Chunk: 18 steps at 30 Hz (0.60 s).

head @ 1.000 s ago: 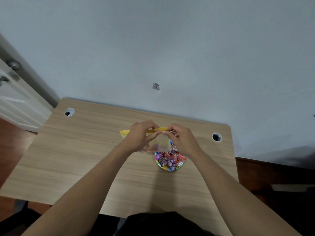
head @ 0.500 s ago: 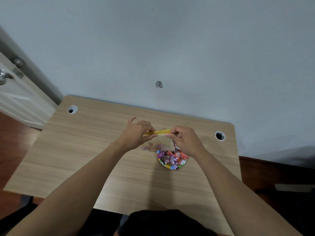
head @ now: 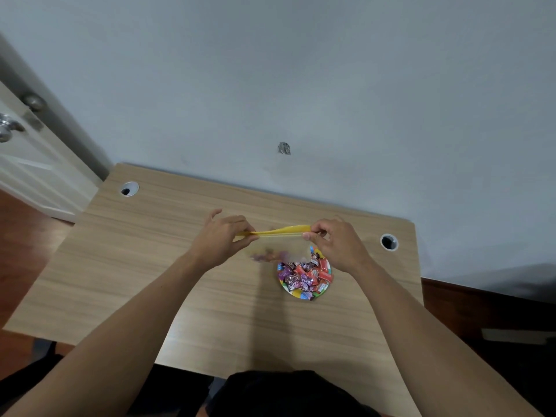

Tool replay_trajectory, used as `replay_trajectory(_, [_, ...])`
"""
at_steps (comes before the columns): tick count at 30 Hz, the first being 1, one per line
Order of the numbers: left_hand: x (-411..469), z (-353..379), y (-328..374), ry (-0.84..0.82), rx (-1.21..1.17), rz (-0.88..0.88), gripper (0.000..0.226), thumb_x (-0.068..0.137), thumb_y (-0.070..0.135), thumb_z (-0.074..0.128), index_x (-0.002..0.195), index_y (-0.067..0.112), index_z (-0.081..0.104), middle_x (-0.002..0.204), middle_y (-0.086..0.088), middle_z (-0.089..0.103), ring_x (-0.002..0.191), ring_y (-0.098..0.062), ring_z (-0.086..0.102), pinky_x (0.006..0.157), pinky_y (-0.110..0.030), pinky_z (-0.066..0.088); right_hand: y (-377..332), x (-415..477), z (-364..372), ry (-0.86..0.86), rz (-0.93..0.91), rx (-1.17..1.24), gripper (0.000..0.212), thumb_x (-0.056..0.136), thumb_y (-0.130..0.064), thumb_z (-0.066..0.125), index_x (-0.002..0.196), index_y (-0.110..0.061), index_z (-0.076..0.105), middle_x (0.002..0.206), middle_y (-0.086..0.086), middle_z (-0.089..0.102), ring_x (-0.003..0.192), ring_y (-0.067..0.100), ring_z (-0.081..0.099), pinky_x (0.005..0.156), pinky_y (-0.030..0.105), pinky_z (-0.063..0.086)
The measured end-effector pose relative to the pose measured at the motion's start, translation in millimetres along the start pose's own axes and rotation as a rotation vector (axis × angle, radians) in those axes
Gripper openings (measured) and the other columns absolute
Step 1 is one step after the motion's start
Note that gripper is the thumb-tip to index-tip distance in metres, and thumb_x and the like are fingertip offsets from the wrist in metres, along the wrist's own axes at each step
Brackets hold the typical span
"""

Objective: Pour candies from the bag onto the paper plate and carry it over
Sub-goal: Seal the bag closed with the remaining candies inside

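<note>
A clear plastic bag (head: pixel 278 249) with a yellow zip strip hangs between both hands above the desk, with a few candies blurred inside it. My left hand (head: pixel 221 240) pinches the strip's left end. My right hand (head: pixel 338 246) pinches its right end. Below and slightly right of the bag, a small colourful paper plate (head: pixel 296 293) sits on the desk, heaped with wrapped candies (head: pixel 307 276) in red, purple and pink. The bag's lower right corner overlaps the plate's far edge.
The wooden desk (head: pixel 135 266) stands against a grey wall, with a cable hole at back left (head: pixel 128 189) and one at back right (head: pixel 389 242). A white door with a round knob (head: pixel 9 127) is at the far left. Dark floor lies right of the desk.
Both hands and the bag have shifted slightly right, and my left hand has slid along the yellow strip toward the right. The plate of candies has stayed put.
</note>
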<state>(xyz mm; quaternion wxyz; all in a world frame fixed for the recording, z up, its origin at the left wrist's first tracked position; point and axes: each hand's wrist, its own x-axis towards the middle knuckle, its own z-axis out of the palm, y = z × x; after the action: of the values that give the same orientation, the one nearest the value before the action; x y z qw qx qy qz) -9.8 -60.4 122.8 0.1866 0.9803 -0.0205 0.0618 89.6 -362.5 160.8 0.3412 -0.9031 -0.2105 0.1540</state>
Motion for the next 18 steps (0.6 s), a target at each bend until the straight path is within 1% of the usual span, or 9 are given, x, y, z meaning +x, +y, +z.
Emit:
replay_trajectory(3, [-5, -1, -9, 0.04, 0.006, -0.034, 0.04, 0.097, 0.065, 0.049, 0.099, 0.035, 0.075, 0.096, 0.02, 0.072, 0.092, -0.004, 0.072, 0.118, -0.054, 0.036, 4, 3, -2, -0.007, 0.007, -0.003, 0.016, 0.094, -0.044, 0.078, 0.091, -0.028, 0.078, 0.092, -0.008, 0.066, 0.097, 0.011, 0.06, 0.08, 0.031, 0.043])
replay_trajectory(5, [-10, -2, -14, 0.067, 0.021, -0.046, 0.04, 0.097, 0.064, 0.05, 0.099, 0.034, 0.075, 0.095, 0.019, 0.072, 0.089, -0.004, 0.072, 0.116, -0.052, 0.037, 5, 5, -3, -0.013, 0.005, -0.025, 0.014, 0.094, -0.047, 0.077, 0.088, -0.034, 0.075, 0.096, -0.004, 0.068, 0.095, 0.008, 0.06, 0.077, 0.028, 0.041])
replay_trajectory(6, [-13, -2, -16, 0.075, 0.026, -0.047, 0.04, 0.098, 0.065, 0.05, 0.098, 0.033, 0.075, 0.094, 0.019, 0.072, 0.087, -0.005, 0.072, 0.116, -0.052, 0.038, 6, 6, -4, -0.014, 0.006, -0.032, 0.014, 0.094, -0.047, 0.077, 0.088, -0.035, 0.074, 0.096, -0.005, 0.068, 0.095, 0.008, 0.06, 0.075, 0.026, 0.041])
replay_trajectory(9, [-20, -4, -22, 0.081, 0.026, -0.066, 0.042, 0.097, 0.068, 0.049, 0.095, 0.034, 0.075, 0.092, 0.02, 0.07, 0.083, -0.007, 0.072, 0.114, -0.052, 0.041, 9, 7, -3, -0.017, 0.002, -0.039, 0.018, 0.095, -0.044, 0.077, 0.09, -0.026, 0.079, 0.089, -0.012, 0.065, 0.094, 0.013, 0.059, 0.074, 0.024, 0.04])
replay_trajectory(11, [-24, -5, -26, 0.098, 0.023, -0.072, 0.042, 0.097, 0.068, 0.051, 0.093, 0.033, 0.074, 0.09, 0.019, 0.071, 0.082, -0.008, 0.072, 0.113, -0.051, 0.042, 11, 8, -2, -0.019, 0.007, -0.04, 0.019, 0.095, -0.044, 0.077, 0.089, -0.026, 0.079, 0.089, -0.012, 0.066, 0.094, 0.012, 0.058, 0.073, 0.024, 0.04])
replay_trajectory(15, [-29, -7, -30, 0.123, 0.018, -0.088, 0.043, 0.094, 0.068, 0.056, 0.085, 0.029, 0.072, 0.084, 0.016, 0.071, 0.081, -0.009, 0.071, 0.11, -0.047, 0.043, 12, 9, 4, -0.027, 0.011, -0.029, 0.016, 0.094, -0.047, 0.077, 0.082, -0.037, 0.073, 0.093, -0.004, 0.071, 0.092, 0.008, 0.059, 0.072, 0.025, 0.039])
replay_trajectory(18, [-34, -9, -32, 0.146, 0.038, -0.087, 0.044, 0.093, 0.066, 0.057, 0.081, 0.025, 0.069, 0.079, 0.014, 0.068, 0.076, -0.012, 0.07, 0.109, -0.047, 0.044, 7, 10, 10, -0.023, 0.024, -0.01, 0.024, 0.093, -0.046, 0.078, 0.074, -0.046, 0.064, 0.093, -0.002, 0.069, 0.089, 0.007, 0.06, 0.072, 0.024, 0.041])
